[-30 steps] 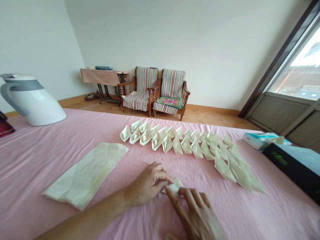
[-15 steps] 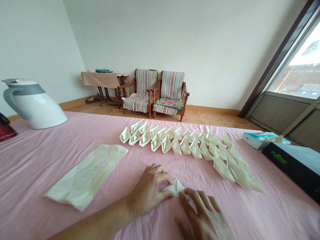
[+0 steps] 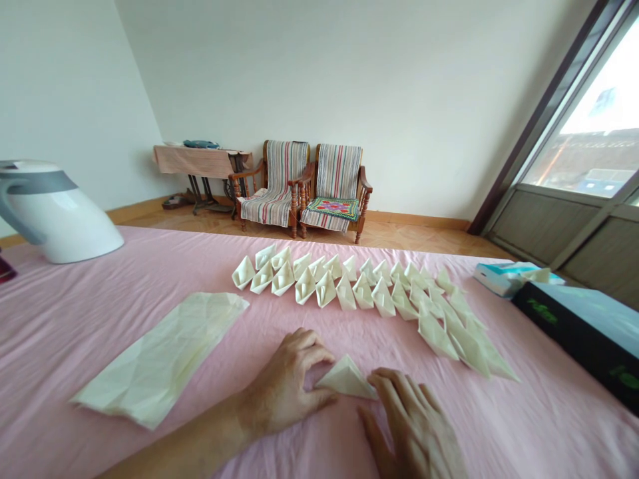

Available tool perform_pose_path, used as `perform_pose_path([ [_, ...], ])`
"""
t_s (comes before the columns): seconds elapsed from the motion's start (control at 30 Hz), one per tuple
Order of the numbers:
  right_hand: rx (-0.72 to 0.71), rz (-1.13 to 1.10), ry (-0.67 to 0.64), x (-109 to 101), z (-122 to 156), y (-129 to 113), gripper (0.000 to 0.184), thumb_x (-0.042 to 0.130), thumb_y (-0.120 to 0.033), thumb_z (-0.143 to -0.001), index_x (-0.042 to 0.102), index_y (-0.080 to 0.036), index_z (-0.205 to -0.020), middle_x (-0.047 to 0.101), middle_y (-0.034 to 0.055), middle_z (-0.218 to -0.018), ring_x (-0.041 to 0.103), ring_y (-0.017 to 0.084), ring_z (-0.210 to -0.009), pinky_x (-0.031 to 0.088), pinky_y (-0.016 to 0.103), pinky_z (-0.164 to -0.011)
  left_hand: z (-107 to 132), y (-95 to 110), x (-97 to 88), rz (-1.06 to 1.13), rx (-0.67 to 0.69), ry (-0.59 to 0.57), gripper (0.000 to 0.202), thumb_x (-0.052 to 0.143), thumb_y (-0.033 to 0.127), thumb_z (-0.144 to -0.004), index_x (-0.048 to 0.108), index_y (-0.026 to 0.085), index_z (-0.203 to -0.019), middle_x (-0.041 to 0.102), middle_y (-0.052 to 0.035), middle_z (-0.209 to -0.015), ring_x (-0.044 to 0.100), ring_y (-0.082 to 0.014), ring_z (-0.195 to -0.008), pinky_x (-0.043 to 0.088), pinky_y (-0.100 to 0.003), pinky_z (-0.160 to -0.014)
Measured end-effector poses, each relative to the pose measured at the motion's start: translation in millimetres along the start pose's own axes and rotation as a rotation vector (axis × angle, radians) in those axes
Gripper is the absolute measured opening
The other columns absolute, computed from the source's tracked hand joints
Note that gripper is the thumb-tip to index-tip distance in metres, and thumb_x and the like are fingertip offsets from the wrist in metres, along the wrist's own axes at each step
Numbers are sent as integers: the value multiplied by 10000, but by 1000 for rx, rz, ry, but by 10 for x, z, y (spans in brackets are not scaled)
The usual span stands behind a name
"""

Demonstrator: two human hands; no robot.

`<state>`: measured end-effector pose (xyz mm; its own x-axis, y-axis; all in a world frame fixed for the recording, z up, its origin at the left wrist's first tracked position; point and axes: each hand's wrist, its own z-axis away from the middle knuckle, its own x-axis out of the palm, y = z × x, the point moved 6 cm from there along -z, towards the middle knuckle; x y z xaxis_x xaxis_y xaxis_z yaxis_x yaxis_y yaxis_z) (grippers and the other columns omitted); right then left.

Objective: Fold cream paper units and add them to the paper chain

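Note:
A small folded white paper triangle (image 3: 346,379) lies on the pink cloth (image 3: 100,293) between my hands. My left hand (image 3: 289,379) pinches its left edge with thumb and fingertips. My right hand (image 3: 412,426) presses its right corner with curled fingertips. Beyond them lie two rows of several folded white paper boats (image 3: 349,289), running from the middle of the cloth toward the right. A stack of flat creased white paper sheets (image 3: 160,352) lies to the left of my left hand.
A white and grey kettle (image 3: 54,209) stands at the far left. A tissue pack (image 3: 506,276) and a dark box (image 3: 584,332) sit at the right edge. Two striped wooden armchairs (image 3: 304,189) and a side table (image 3: 197,159) stand by the far wall.
The paper piece between my hands has been flattened into a clearer triangle. My right hand has slid slightly right and down; the view has shifted a little.

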<state>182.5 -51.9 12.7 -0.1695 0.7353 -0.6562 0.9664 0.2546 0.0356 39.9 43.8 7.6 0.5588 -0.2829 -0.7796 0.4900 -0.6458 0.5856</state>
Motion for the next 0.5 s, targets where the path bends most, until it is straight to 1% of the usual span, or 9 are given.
perform_pose_path([
  [0.1,-8,-73,-7,60,6,6,240,344,-314,-983,530,-188,-1068,681,88,-895,653,213,-727,473,330,-628,-2,17,4,13,16,-2,206,779,265,-767,675,205,-934,605,-32,-936,533,-217,-937,407,-336,-848],
  [0.17,10,-121,-27,138,52,34,263,370,-318,-972,498,-171,-1149,680,90,-907,658,212,-738,487,322,-630,-7,17,5,27,13,-6,174,780,233,-763,661,192,-882,602,-24,-919,533,-210,-924,401,-327,-840],
  [0.23,68,-180,-45,242,128,82,302,395,-298,-950,466,-167,-1213,672,82,-890,654,214,-730,501,325,-631,-9,13,5,39,6,-10,177,785,179,-746,638,182,-844,602,-16,-907,533,-202,-913,394,-320,-839],
  [0.33,198,-275,-59,417,247,165,357,439,-300,-920,450,-188,-1258,657,79,-893,652,221,-761,522,330,-653,1,19,6,54,17,-14,178,760,107,-750,606,174,-810,600,-9,-892,534,-192,-904,385,-310,-838],
  [0.4,241,-359,-33,497,289,200,390,441,-324,-916,438,-189,-1282,651,83,-897,648,214,-751,530,320,-643,11,34,5,60,41,-9,187,721,53,-761,583,172,-803,602,-9,-892,536,-188,-900,383,-302,-829],
  [0.5,219,-471,33,505,278,211,404,459,-358,-907,431,-208,-1281,650,64,-869,636,195,-689,523,294,-600,22,68,-2,69,96,16,202,623,-15,-796,560,176,-817,611,-10,-884,539,-178,-873,382,-293,-809],
])
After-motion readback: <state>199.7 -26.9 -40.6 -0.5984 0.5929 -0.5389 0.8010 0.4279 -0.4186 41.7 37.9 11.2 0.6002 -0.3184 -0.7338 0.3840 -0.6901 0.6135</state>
